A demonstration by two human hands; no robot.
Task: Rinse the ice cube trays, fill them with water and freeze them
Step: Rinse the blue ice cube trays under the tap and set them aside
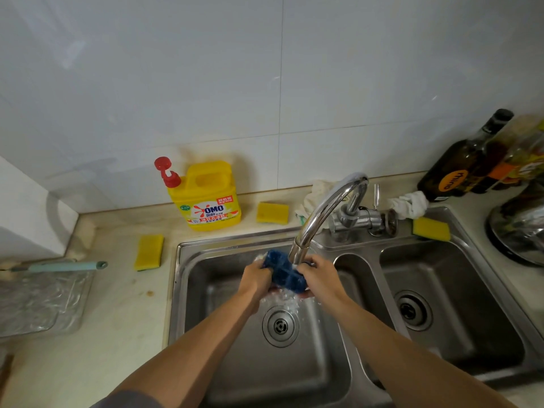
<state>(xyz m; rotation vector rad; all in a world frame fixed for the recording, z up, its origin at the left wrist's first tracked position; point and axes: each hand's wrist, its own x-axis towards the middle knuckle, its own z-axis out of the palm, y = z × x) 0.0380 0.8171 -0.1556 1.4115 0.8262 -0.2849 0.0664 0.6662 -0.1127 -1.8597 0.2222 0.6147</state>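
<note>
Head view: the blue ice cube tray [284,270] sits under the faucet [321,213] between both grips, left hand [255,277] and right hand [318,276] each curled round an end, over the sink [235,334].

Three yellow sponges [149,251] [272,212] [431,228] lay by the faucet [326,207], two to its left and one to its right. Two white cloths [309,201] [410,203] flanked it, one yellow detergent bottle [206,198] stood left, and one blue ice cube tray [284,270] sat under its spout between two hands [256,275] [319,275]
</note>
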